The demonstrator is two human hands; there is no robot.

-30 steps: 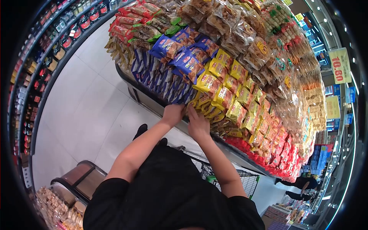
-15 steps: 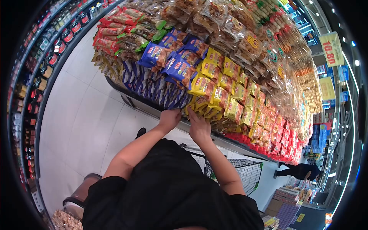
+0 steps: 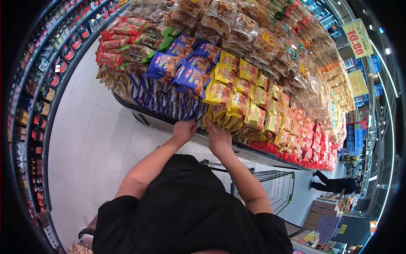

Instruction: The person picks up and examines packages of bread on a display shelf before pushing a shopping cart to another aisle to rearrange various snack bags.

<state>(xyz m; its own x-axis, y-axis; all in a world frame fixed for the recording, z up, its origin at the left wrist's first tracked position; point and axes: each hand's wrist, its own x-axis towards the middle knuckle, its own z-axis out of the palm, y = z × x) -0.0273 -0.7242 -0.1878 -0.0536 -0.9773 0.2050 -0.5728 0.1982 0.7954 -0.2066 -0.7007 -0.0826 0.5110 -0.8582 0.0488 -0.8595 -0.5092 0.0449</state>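
Head view of a shop display stand (image 3: 169, 123) heaped with packaged snacks. The left hand (image 3: 183, 130) rests at the stand's near edge, its fingers curled against the lower ends of the blue-and-white packets (image 3: 169, 101) that stand upright in a row along that edge; whether the fingers pinch a packet cannot be told. The right hand (image 3: 218, 139) lies just beside the left, fingers extended and released, their tips touching the lowest yellow packets (image 3: 230, 106) where these meet the blue-and-white row. Above the blue-and-white packets lie dark blue bags (image 3: 190, 76); toward the stand's far left corner lie red and green bags (image 3: 122, 38). Red packets (image 3: 315, 146) continue along the near edge to the right. A wire shopping trolley (image 3: 275, 186) stands on the floor beside the person, below the right forearm. A yellow price sign (image 3: 357, 38) hangs at upper right.
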